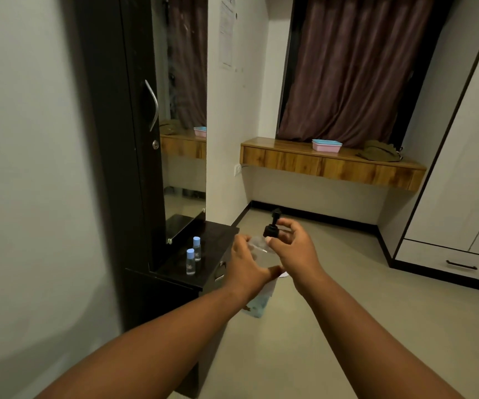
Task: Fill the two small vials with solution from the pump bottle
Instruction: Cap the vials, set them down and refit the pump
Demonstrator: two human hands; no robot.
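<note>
Two small vials [193, 256], clear with pale blue caps, upright on glossy black dresser top [203, 272], set back from its near edge, bare surface around them. Right of dresser edge, over open floor: left hand [247, 269] wrapped around clear pump bottle [261, 298], bluish liquid low inside. Right hand [293, 249] fingers pinch black pump head [271, 228]. Far right: wooden ledge [330, 164], pink box [326, 145].

Dim, warm indoor light, soft blur, wide-angle bending at edges
</note>
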